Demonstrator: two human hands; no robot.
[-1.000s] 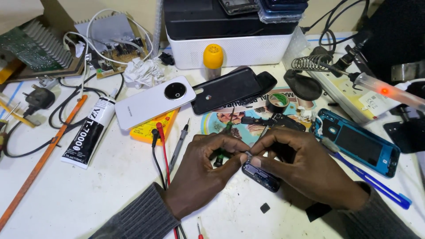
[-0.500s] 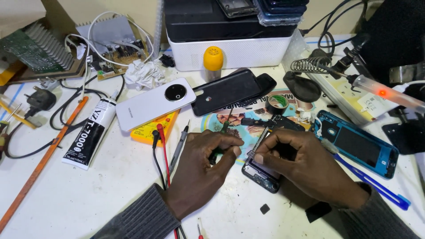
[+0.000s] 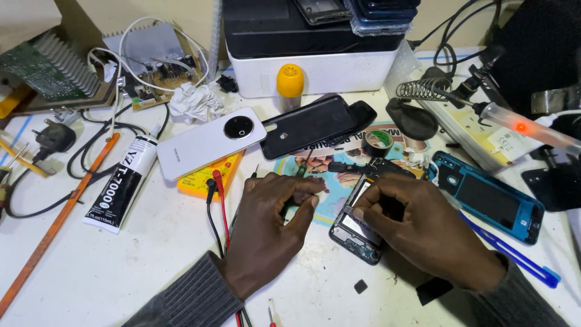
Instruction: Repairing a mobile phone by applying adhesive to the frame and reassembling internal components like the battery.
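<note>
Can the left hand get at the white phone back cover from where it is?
Probably yes: the white phone back cover lies just beyond the left hand, with only the yellow meter and probe leads between.

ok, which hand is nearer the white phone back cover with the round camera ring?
Left. The left hand sits just below and right of the white phone back cover; the right hand is farther right, resting on the opened dark phone frame.
</note>
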